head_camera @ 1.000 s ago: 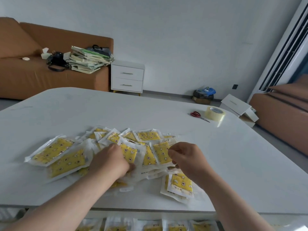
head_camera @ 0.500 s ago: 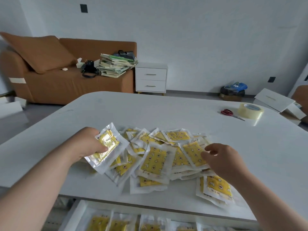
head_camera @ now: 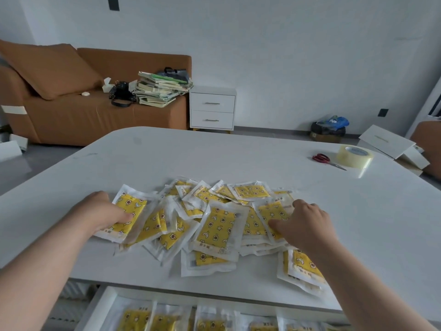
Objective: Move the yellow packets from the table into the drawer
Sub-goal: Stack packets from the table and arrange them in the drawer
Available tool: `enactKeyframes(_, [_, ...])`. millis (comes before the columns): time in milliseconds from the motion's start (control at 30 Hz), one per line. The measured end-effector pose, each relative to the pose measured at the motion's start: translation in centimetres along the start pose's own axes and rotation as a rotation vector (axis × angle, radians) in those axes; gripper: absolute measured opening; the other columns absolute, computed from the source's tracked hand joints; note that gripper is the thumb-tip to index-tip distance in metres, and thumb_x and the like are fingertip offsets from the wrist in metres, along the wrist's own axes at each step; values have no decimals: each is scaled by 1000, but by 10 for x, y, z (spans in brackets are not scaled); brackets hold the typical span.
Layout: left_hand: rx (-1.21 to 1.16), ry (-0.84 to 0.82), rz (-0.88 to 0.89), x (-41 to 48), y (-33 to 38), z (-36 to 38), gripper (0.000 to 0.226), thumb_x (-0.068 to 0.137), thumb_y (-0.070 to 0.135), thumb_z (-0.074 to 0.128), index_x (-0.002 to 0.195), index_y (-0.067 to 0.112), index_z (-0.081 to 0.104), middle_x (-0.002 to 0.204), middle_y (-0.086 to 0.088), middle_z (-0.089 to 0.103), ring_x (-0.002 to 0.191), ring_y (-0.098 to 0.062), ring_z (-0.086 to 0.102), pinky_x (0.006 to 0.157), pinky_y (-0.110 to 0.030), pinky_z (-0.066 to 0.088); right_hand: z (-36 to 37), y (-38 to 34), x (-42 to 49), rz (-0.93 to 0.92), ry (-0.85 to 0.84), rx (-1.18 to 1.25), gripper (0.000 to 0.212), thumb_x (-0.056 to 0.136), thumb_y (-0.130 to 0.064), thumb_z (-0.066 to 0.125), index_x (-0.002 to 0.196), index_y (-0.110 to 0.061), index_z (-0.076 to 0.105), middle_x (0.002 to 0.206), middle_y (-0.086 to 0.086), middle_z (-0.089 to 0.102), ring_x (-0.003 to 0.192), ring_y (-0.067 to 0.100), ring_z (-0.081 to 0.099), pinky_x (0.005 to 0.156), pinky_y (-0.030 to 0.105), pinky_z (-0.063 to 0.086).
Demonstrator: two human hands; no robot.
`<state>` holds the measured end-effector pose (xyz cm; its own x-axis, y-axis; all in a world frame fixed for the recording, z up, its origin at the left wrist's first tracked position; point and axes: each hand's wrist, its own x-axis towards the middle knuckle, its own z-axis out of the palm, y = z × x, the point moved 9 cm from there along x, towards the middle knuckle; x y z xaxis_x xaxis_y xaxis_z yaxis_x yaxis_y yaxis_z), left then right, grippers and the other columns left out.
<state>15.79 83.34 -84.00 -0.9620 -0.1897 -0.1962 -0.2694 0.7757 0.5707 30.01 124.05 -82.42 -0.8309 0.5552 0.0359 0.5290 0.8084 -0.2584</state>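
Observation:
A heap of yellow packets [head_camera: 219, 225] in clear wrappers lies on the near part of the white table [head_camera: 214, 154]. My left hand [head_camera: 100, 211] grips one yellow packet [head_camera: 128, 211] at the heap's left end, thumb on top of it. My right hand [head_camera: 305, 223] rests on the heap's right side, its thumb and fingers pinching a packet [head_camera: 272, 211] there. Two more packets [head_camera: 303, 266] lie by my right forearm near the table edge. Below the table's front edge, the open white drawer [head_camera: 102, 304] holds a row of several yellow packets [head_camera: 171, 322].
Red scissors [head_camera: 322, 158] and a roll of clear tape [head_camera: 354, 156] lie at the table's far right. Beyond the table stand a brown sofa [head_camera: 78, 115] stacked with books, a white nightstand [head_camera: 212, 108], and boxes on the floor.
My left hand has lowered its packet from above the heap back onto the heap's left end. My right hand stays on the right side of the heap. The camera has moved slightly closer.

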Motion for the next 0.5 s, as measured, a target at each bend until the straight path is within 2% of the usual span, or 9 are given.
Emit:
enactKeyframes(67, [-7, -43, -30, -1, -5, 1, 36, 65, 21, 87, 77, 3, 59, 79, -13, 65, 71, -26, 61, 61, -31, 44, 2, 3, 1, 19, -16, -58, 58, 80, -61, 56, 114, -14, 54, 116, 8, 56, 112, 30, 49, 93, 34, 38])
enactKeyframes(167, [117, -51, -60, 3, -10, 1, 57, 41, 46, 86, 80, 10, 63, 86, -11, 67, 84, -30, 62, 77, -35, 51, 3, 8, 4, 51, -20, -54, 58, 78, -58, 59, 113, -13, 52, 114, 8, 57, 113, 31, 49, 92, 35, 39])
enactKeyframes(233, [195, -2, -71, 7, -10, -3, 64, 37, 54, 82, 83, 14, 61, 91, -10, 63, 90, -30, 58, 80, -36, 50, 2, 10, 5, 64, -3, 14, 49, 77, -51, 64, 105, -12, 51, 108, 8, 57, 105, 30, 51, 84, 35, 40])
enactKeyframes(300, [152, 10, -41, -1, -2, -6, 56, 45, 43, 87, 82, 10, 61, 88, -11, 63, 85, -31, 60, 74, -35, 50, 1, 10, 4, 71, 12, 126, 38, 76, -42, 67, 94, -13, 50, 97, 5, 57, 93, 27, 52, 74, 32, 40])
enactKeyframes(400, [-21, -13, -2, -3, 3, -5, 38, 62, 13, 87, 83, 1, 58, 83, -16, 64, 71, -29, 60, 57, -31, 42, -2, 9, 2, 84, 13, 297, 29, 78, -30, 70, 91, -16, 47, 82, -3, 50, 80, 21, 50, 58, 29, 36])
enactKeyframes(500, [-103, -4, 29, 2, 1, -4, 29, 68, 4, 83, 82, -2, 58, 81, -17, 63, 68, -28, 57, 54, -29, 37, -8, 10, 1, 95, 7, 458, 22, 80, -20, 70, 91, -18, 51, 79, -3, 53, 70, 18, 53, 56, 27, 42])
